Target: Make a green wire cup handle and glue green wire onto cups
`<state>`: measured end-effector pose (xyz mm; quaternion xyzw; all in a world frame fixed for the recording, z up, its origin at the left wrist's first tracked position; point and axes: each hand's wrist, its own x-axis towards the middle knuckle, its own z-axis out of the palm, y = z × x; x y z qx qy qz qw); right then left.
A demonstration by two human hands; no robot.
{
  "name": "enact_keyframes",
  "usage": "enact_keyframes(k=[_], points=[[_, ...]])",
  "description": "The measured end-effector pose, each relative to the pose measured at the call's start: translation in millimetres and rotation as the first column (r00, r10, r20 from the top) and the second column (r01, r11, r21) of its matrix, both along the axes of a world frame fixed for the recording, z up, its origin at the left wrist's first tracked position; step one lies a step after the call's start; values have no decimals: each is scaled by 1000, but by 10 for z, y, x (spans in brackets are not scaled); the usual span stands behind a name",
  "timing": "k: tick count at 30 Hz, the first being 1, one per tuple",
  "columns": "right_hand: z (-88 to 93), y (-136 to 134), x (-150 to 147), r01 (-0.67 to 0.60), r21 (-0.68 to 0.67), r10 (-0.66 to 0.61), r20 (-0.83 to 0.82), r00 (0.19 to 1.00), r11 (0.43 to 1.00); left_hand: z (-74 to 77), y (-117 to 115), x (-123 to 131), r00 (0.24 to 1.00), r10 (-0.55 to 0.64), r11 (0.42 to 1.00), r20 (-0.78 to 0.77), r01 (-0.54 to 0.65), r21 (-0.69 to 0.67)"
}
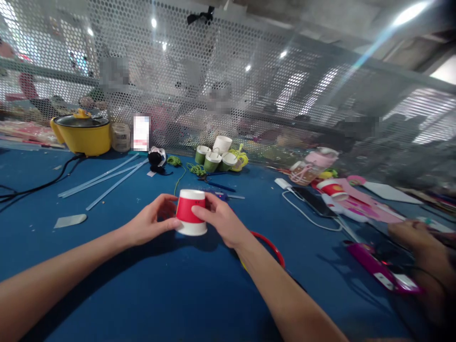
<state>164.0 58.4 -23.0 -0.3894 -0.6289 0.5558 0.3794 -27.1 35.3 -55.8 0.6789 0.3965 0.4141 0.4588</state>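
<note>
A red and white paper cup (191,225) is upside down, its wide rim at the bottom, just above or on the blue table. My right hand (223,216) grips its right side, with the thumb across the red band and the fingers behind. At the cup's left side, my left hand (155,221) curves round with its thumb against the lower red edge; its other fingers reach partly behind the cup. Under my right forearm lies a red and yellow ring (272,247), partly hidden. A slim tool with a blue handle (223,195) rests just beyond the cup.
Small green and white cups (213,161) and green string (174,161) stand near the mesh screen. Clear strips (103,178) and a yellow electric pot (83,135) are at left. Rightward are a phone (315,202), a purple power strip (379,268) and another person's hand (413,235).
</note>
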Motion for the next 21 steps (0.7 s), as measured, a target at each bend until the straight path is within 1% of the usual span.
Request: enact_keyframes(k=[1, 2, 3, 4, 5, 7, 8, 11, 14, 16, 18, 20, 21], points=[[30, 17, 32, 46, 2, -46, -33, 998, 999, 22, 31, -33, 988, 71, 996, -134, -64, 58], [58, 34, 66, 85, 3, -84, -63, 994, 996, 43, 65, -60, 954, 142, 986, -264, -112, 124], [82, 51, 97, 113, 4, -113, -85, 990, 994, 61, 101, -77, 908, 185, 975, -376, -121, 188], [101, 64, 123, 133, 4, -132, -96, 987, 991, 72, 136, -80, 869, 192, 969, -456, -93, 230], [114, 74, 142, 144, 8, -142, -98, 985, 990, 74, 169, -66, 842, 175, 965, -510, -45, 258], [122, 80, 157, 144, 25, -142, -77, 987, 989, 47, 223, 2, 823, 105, 961, -558, 61, 270], [119, 78, 155, 139, 40, -137, -56, 989, 990, 21, 242, 50, 823, 82, 959, -562, 89, 270], [97, 62, 137, 111, 95, -113, 16, 994, 989, -59, 276, 173, 833, 80, 960, -547, 83, 266], [77, 39, 119, 54, 139, -67, 91, 994, 989, -53, 307, 153, 845, 88, 965, -527, 60, 257], [65, 8, 89, 9, 170, -35, 153, 988, 985, 27, 343, 44, 854, 103, 970, -511, 28, 242], [47, -43, 27, -22, 228, -30, 222, 975, 973, 156, 388, -99, 870, 125, 976, -477, -21, 217], [12, -109, -70, -39, 298, -51, 290, 956, 954, 296, 426, -223, 941, 125, 988, -316, -89, 126], [-15, -142, -125, -45, 330, -68, 321, 945, 943, 357, 438, -266, 967, 144, 986, -212, -122, 111]])
